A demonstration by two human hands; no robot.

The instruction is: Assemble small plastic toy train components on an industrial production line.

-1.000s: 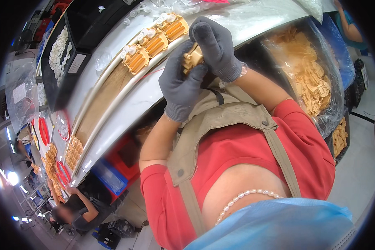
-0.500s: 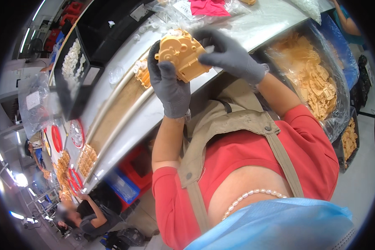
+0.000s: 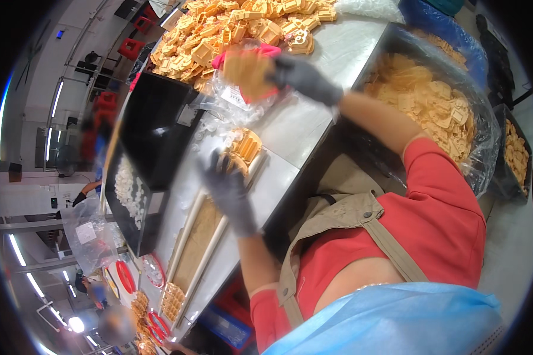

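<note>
My right hand (image 3: 307, 81), in a dark grey glove, is stretched out over the far part of the table. Its fingers grip one edge of a yellow-orange moulded plastic part (image 3: 247, 74), smeared by motion, in front of a pink cloth (image 3: 270, 52). My left hand (image 3: 227, 192), gloved the same way, is lower and closer, its fingers apart and somewhat blurred. It is beside another yellow-orange plastic part (image 3: 246, 148), which rests at the upper end of a track with pale rails (image 3: 210, 236). Whether the fingers touch that part I cannot tell.
Past my right hand lies a big heap of yellow-orange parts (image 3: 201, 44). A black bin (image 3: 139, 195) at left holds small white pieces. To the right stands a plastic-lined crate of parts (image 3: 450, 112). Clear bags (image 3: 219, 103) lie on the table; red rings (image 3: 125, 276) sit lower left.
Both hands held a yellow-orange part together before; now the hands are apart. My right hand has moved far with a part, and my left hand has let go. The view has shifted, revealing the heap.
</note>
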